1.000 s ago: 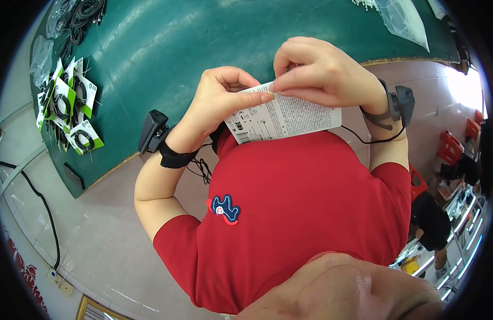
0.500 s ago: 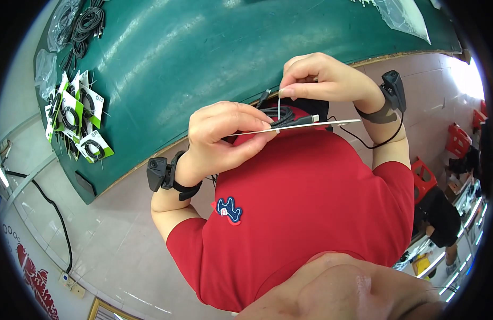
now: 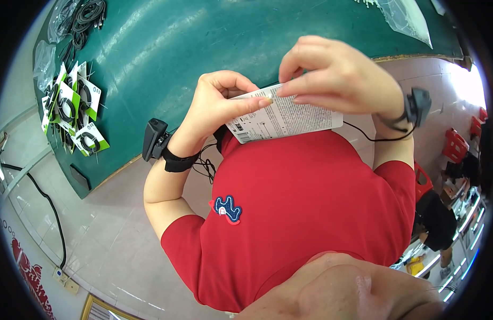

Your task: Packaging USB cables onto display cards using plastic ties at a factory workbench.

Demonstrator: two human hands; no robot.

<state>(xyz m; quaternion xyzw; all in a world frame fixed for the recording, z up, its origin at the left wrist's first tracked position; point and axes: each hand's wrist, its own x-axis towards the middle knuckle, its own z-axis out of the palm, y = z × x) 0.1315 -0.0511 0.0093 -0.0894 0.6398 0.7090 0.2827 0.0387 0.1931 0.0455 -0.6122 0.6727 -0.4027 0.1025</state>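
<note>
My left hand [image 3: 217,101] grips a white packaging card [image 3: 302,118] by its upper left part, thumb on the face with dense small print. That face is tilted up toward me; the black cable seen earlier on the other face is hidden now. My right hand [image 3: 337,74] is over the card's upper right part, slightly blurred. Its thumb and index finger come together at the card's top edge, close to my left thumb tip. Whatever they pinch is too small or hidden to make out.
A pile of carded black cables [image 3: 70,109] lies on the green table [image 3: 177,48] at the left. Behind it are loose coiled cables [image 3: 89,16] and clear plastic bags [image 3: 44,64]. A clear bag of white pieces [image 3: 406,21] rests far right. A dark flat object [image 3: 79,176] lies at the left corner.
The card has turned from edge-on to show its printed back, hiding the cable. My left hand has moved up and turned. My right hand, earlier pinching a thin white tie, is now at the card's top edge.
</note>
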